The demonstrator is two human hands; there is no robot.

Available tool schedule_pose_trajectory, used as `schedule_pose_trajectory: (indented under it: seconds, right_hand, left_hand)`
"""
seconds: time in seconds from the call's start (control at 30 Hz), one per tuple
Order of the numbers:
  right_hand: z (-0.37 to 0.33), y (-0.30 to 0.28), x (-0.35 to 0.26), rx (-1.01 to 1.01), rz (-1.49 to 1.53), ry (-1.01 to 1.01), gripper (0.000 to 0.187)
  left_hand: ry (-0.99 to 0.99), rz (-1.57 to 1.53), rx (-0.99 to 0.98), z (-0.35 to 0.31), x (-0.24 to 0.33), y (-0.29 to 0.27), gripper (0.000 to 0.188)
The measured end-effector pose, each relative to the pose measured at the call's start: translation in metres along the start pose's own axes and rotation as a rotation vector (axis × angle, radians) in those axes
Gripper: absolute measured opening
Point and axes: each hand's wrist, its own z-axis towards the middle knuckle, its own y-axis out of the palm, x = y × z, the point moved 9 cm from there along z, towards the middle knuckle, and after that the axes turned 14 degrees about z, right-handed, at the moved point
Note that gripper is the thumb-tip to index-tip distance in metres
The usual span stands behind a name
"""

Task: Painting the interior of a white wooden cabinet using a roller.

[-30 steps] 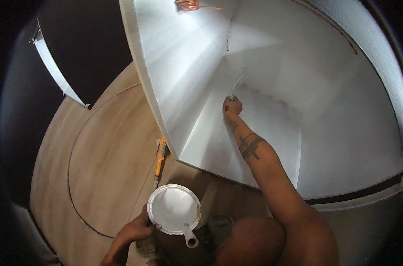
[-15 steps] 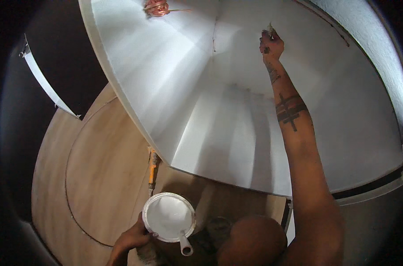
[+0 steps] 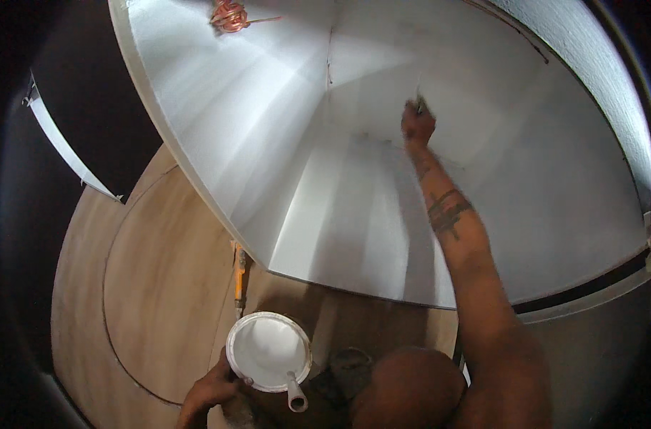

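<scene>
My left hand (image 3: 214,390) grips the side of a round white bucket (image 3: 269,314), low in view. White paint shows inside it. A pale tubular handle (image 3: 295,392) leans over the bucket's near rim. My right arm reaches far up and forward. At its end my right hand (image 3: 418,127) is closed round a small paintbrush (image 3: 420,102), smeared by motion, its tip at or close to the white wall surface (image 3: 375,71). Whether the bristles touch is hard to tell.
A coil of copper pipe (image 3: 230,18) sticks out of the white surface at the top left. On the wood-look floor (image 3: 154,286) lies an orange-handled tool (image 3: 240,275), just beyond the bucket. A dark opening (image 3: 82,93) is at the left. My bent knee (image 3: 411,386) is near the bottom.
My right hand has moved down and slightly left with the brush. The view has shifted a little, and the bucket stays in my left hand.
</scene>
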Motion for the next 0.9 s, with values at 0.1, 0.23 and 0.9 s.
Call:
schedule_pose_trajectory:
  seconds: [0.1, 0.23, 0.9]
  right_hand:
    - [0.105, -0.023, -0.041, 0.009, 0.125, -0.092, 0.036]
    - [0.105, -0.032, -0.060, -0.139, 0.499, 0.164, 0.032]
    - [0.075, -0.111, -0.006, -0.006, 0.258, 0.128, 0.037]
  left_hand:
    - [-0.124, -0.177, -0.099, 0.000, 0.007, 0.005, 0.094]
    - [-0.026, -0.022, -0.068, 0.003, 0.013, 0.002, 0.094]
    - [0.013, -0.204, -0.078, -0.001, -0.001, 0.005, 0.098]
